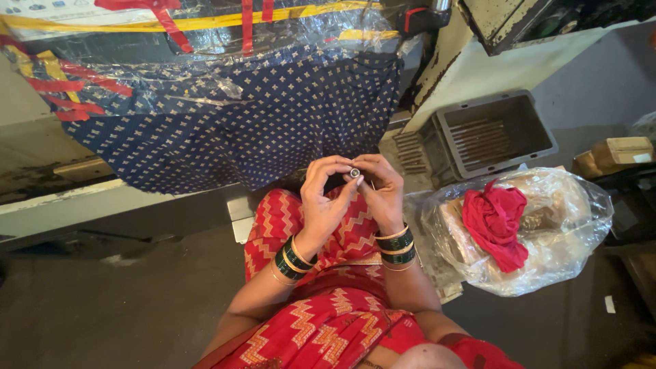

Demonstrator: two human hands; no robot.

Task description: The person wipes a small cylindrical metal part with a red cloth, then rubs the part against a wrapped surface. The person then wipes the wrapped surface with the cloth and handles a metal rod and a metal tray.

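Small round metal part point(354, 173), ring-like with a dark centre, pinched at fingertip height above the lap — held between both hands at once. Left hand point(326, 198) curled around it from one side, thumb and forefinger closed on the rim; right hand point(381, 191) closed on it from the other, fingers bent inward, green and gold bangles point(396, 247) on both wrists. Too small to tell whether one piece or two pressed together.

Judged as mid-step: a fitting or checking of the part, done by feel and close sight, not yet set down. Calls next for a steady pinch and a small turn of the fingertips, with no loosening of either grip — an easy thing to drop into the red zigzag cloth point(328, 301) of the lap.

Just beside on the right, a clear plastic bag point(574, 205) with a crumpled red rag point(493, 222) lying on it. Beyond, a grey metal tray point(540, 140) holding thin rods, more rods lying beside it. Ahead, a blue patterned cloth point(260, 123) under plastic sheeting, draped over a machine.
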